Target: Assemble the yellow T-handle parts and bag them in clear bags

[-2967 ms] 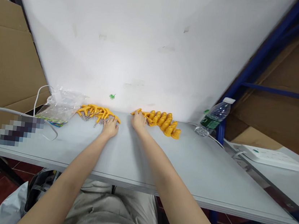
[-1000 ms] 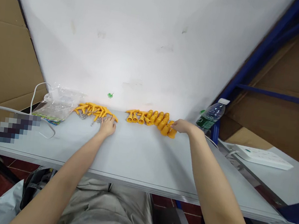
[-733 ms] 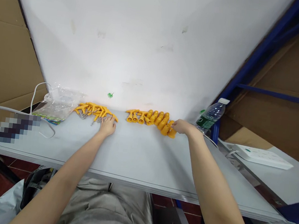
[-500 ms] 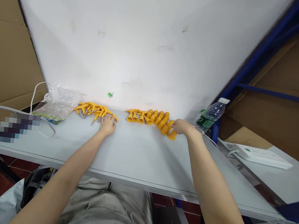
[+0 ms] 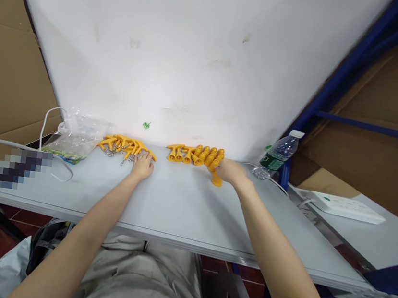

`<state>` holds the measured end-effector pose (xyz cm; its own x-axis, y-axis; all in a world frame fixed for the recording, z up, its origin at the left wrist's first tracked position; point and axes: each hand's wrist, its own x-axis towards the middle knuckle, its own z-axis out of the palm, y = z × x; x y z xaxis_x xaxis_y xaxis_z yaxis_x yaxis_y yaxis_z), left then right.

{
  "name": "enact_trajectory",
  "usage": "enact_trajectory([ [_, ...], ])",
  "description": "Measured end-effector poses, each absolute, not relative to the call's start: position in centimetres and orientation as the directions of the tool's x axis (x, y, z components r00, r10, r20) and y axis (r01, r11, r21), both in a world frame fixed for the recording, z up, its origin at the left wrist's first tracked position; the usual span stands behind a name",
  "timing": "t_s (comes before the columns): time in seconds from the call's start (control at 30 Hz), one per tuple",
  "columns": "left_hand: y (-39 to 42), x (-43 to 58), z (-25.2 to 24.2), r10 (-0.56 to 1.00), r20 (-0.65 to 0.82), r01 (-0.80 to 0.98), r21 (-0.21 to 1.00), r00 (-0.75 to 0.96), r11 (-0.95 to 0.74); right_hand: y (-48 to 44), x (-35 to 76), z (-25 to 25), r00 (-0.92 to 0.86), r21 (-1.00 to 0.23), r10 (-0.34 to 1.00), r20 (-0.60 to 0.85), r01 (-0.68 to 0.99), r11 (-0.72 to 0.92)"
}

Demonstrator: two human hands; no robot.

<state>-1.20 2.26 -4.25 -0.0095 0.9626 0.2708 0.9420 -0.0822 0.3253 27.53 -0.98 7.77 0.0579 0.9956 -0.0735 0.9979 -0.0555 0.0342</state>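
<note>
My left hand point(image 5: 143, 166) rests on the table with its fingers stretched forward and a little apart. The fingertips reach the right edge of a pile of yellow T-shaped pieces point(image 5: 123, 142), some with shiny metal spiral or chain-like parts. My right hand point(image 5: 231, 171) is closed around a yellow cup-shaped piece point(image 5: 217, 181), whose wide end shows below the fingers; the rest is hidden. Rows of similar yellow cup-shaped pieces point(image 5: 203, 155) stand to its left and behind it. Several flared yellow pieces point(image 5: 179, 156) lie on their sides with open ends toward me.
A clear plastic bag point(image 5: 77, 136) and a white cable point(image 5: 44, 125) lie at the left. A plastic bottle point(image 5: 281, 152) leans at the right, near a blue post. Beyond it is a white power strip point(image 5: 346, 207). A white wall point(image 5: 195, 61) rises behind the table point(image 5: 184, 210).
My right hand has moved left and slightly nearer me with the yellow cup-shaped piece, closer to the rows. My left hand has stayed by the pile.
</note>
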Motion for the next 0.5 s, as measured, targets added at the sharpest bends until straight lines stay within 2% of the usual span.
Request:
enact_trajectory([
  [0.3,2.2,-1.2,-4.2,0.966,0.259,0.940,0.331,-0.006,-0.082,-0.9,24.9,6.4,0.007,0.014,1.000,0.006,1.000,-0.007],
  [0.5,2.1,-1.2,-4.2,0.960,0.279,0.935,0.343,-0.008,-0.091,-0.2,22.2,4.6,-0.087,-0.019,0.986,0.142,0.996,0.091],
])
